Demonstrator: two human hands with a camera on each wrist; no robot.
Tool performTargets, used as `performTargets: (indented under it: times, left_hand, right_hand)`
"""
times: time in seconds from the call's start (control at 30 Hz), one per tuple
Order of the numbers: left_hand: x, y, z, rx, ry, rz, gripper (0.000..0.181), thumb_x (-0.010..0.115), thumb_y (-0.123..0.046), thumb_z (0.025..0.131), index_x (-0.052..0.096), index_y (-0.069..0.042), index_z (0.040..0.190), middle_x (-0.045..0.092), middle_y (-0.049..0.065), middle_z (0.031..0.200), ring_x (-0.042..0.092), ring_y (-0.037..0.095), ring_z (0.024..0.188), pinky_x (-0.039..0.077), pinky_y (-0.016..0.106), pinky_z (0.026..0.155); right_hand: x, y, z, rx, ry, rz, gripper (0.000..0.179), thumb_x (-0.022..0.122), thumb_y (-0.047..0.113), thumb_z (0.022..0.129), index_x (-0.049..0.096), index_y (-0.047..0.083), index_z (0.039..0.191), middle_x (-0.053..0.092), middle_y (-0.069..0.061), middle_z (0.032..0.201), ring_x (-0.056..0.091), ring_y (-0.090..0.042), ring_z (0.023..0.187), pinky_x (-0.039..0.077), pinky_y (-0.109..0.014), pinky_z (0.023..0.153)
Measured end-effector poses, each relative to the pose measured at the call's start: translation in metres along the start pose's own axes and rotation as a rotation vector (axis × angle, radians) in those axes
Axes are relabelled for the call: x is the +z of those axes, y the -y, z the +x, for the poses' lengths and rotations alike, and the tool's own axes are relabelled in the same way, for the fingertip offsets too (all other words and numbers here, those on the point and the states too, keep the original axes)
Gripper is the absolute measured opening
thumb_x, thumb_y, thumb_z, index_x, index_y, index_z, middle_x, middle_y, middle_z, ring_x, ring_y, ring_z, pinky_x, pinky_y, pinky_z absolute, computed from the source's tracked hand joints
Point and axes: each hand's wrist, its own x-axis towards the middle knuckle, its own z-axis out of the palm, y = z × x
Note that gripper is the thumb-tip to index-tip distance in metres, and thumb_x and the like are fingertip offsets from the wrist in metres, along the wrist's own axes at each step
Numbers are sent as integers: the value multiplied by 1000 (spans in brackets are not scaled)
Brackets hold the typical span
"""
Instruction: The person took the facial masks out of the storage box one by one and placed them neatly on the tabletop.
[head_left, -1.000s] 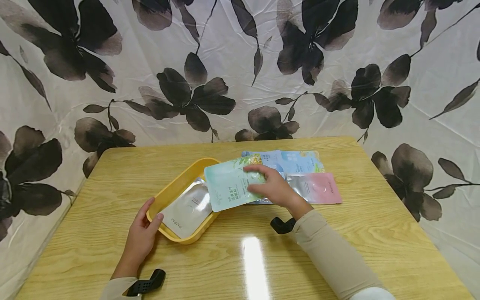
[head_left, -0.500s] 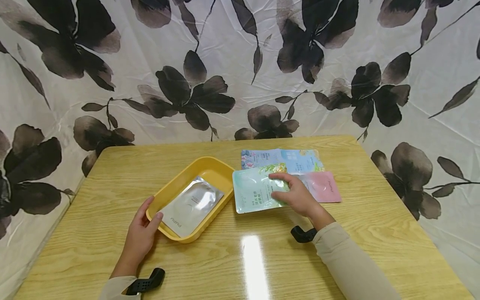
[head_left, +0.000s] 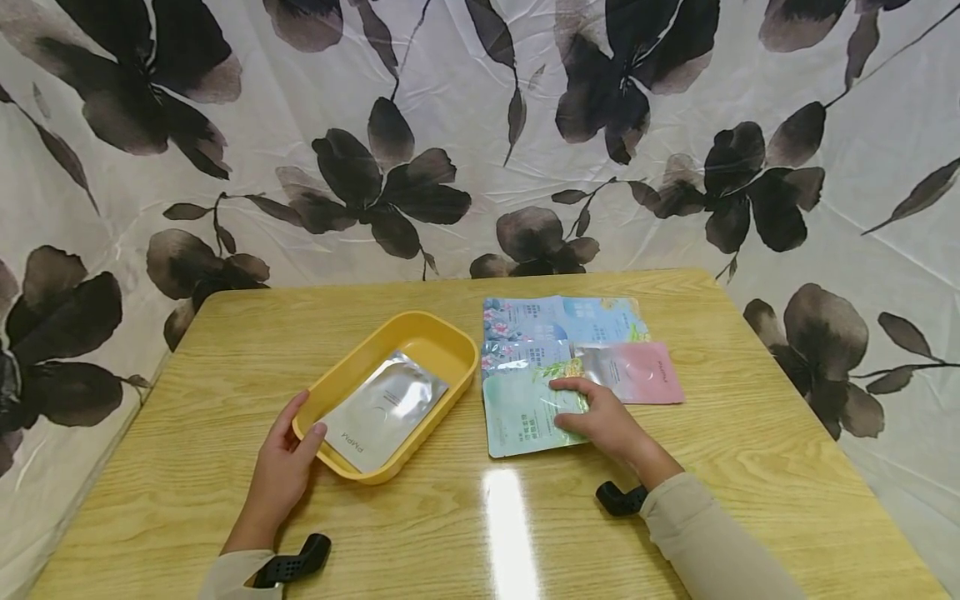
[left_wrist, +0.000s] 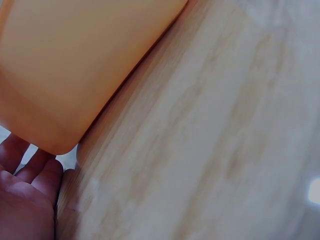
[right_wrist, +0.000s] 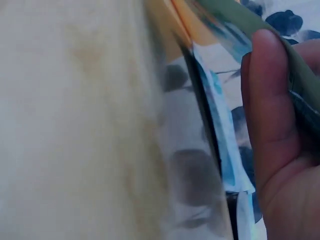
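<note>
My left hand (head_left: 281, 475) grips the near-left end of a yellow plastic tray (head_left: 442, 350), its thumb over the rim; in the left wrist view its fingers lie against the tray's outer wall (left_wrist: 85, 65). Inside the tray a silvery-white face mask sachet (head_left: 382, 417) marked PMPM lies flat. To the right of the tray, my right hand (head_left: 611, 429) pinches a pale green face mask sachet (head_left: 517, 417) by its right edge. From the right wrist, the thumb (right_wrist: 272, 95) presses on that sachet, which is raised above the table there.
Behind the green sachet lie blue sachets, one at the back left (head_left: 517, 313), another at the back right (head_left: 603, 321) and a third in front (head_left: 525, 353). A pink-and-silver sachet (head_left: 645, 372) is beside them. A floral cloth (head_left: 480, 125) hangs behind the wooden table (head_left: 360, 542).
My right hand has carried the green sachet from over the tray's right side to the right and nearer me, uncovering the tray and the front blue sachet. The left hand stays put.
</note>
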Motion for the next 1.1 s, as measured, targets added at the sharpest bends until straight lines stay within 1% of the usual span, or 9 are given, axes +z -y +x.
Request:
performTargets:
  times: [0.07, 0.13, 0.17, 0.23, 0.43, 0.73, 0.83, 1.0, 1.1]
  left_hand:
    - [1, -1, 0, -3, -3, 3, 61, 53, -22, 106, 26, -8, 159, 30, 22, 157, 44, 12, 126, 38, 4, 88]
    - [1, -1, 0, -5, -4, 6, 61, 53, -21, 106, 26, -8, 159, 30, 22, 157, 43, 18, 129, 38, 3, 88]
    - [1, -2, 0, -4, -3, 7, 61, 53, -22, 106, 25, -8, 159, 30, 22, 157, 43, 21, 130, 38, 3, 88]
    - [1, -2, 0, -4, -5, 11, 61, 53, -22, 106, 26, -8, 159, 30, 22, 157, 43, 24, 130, 37, 3, 88]
    - [2, -2, 0, -6, -9, 22, 61, 53, -24, 106, 27, -8, 159, 31, 21, 157, 43, 16, 128, 37, 3, 88]
    - [2, 2, 0, 26, -9, -2, 61, 53, -23, 106, 27, -6, 158, 32, 24, 155, 42, -3, 118, 38, 4, 89]
    - [1, 2, 0, 37, -8, -11, 61, 53, -23, 106, 27, -5, 158, 32, 24, 155, 42, -5, 117, 38, 4, 89]
    - [1, 2, -1, 35, -7, -7, 61, 53, -24, 106, 27, -6, 158, 32, 25, 155, 43, -5, 116, 38, 4, 88]
    - [1, 1, -1, 36, -8, -7, 61, 53, -24, 106, 27, -6, 158, 32, 25, 155, 43, -6, 116, 38, 4, 88]
  right_hand:
    - [1, -4, -2, 12, 4, -16, 52, 71, 5, 88, 56, -1, 137, 55, -17, 138, 41, -34, 131, 35, -50, 108]
    - [3, -7, -4, 21, 4, -36, 52, 72, 7, 88, 56, 0, 138, 60, -15, 130, 52, -30, 119, 40, -46, 103]
    - [4, -9, -5, 26, 5, -41, 53, 72, 8, 88, 56, 0, 138, 62, -15, 127, 54, -28, 115, 41, -45, 101]
    - [5, -10, -6, 30, 0, -52, 53, 73, 9, 87, 57, 1, 137, 61, -15, 128, 54, -28, 116, 40, -45, 103]
    - [9, -12, -9, 25, -15, -111, 51, 74, 9, 85, 60, 0, 133, 54, -19, 138, 44, -34, 129, 32, -51, 109]
    - [11, -9, -14, 33, -20, -194, 49, 74, 13, 86, 61, 2, 132, 57, -18, 135, 51, -33, 122, 38, -51, 105]
    - [12, -8, -15, 38, -29, -203, 48, 75, 13, 86, 62, 2, 131, 57, -18, 134, 52, -33, 121, 39, -51, 105]
    - [13, -7, -16, 62, -36, -220, 47, 75, 13, 86, 63, 5, 131, 56, -17, 137, 47, -35, 129, 34, -53, 109]
    - [13, -6, -16, 55, -33, -246, 48, 75, 14, 86, 63, 7, 131, 56, -17, 138, 46, -35, 130, 34, -53, 109]
